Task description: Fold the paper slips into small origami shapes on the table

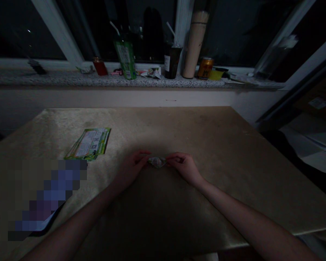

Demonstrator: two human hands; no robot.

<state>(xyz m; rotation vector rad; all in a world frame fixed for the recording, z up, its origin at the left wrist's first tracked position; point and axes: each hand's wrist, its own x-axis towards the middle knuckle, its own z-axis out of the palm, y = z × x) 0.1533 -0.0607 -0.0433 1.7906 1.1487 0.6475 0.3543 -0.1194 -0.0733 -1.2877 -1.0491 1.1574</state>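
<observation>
Dim indoor view, head camera. The scene is underlit: the window panes across the top of the frame are black, and a pixelated patch (49, 195) at lower left hides whatever lies there. Both forearms are cut off by the bottom edge. The print and folds of the small folded paper (157, 161) at centre cannot be made out.

A broad tan table (233, 152) fills the middle and lower frame. Behind it, a speckled stone window sill (43, 78) runs along the upper frame, bearing a tall beige cylinder (194, 47), a green bottle (125, 59) with a straw, a dark cup (172, 61), a gold can (205, 68) and a red can (100, 66). A stack of green flyers (89, 144) lies on the table at centre left.

The left hand (132, 168) and right hand (184, 167) meet at frame centre, low over the table, each pinching one end of the folded paper between thumb and fingers, the other fingers curled.
</observation>
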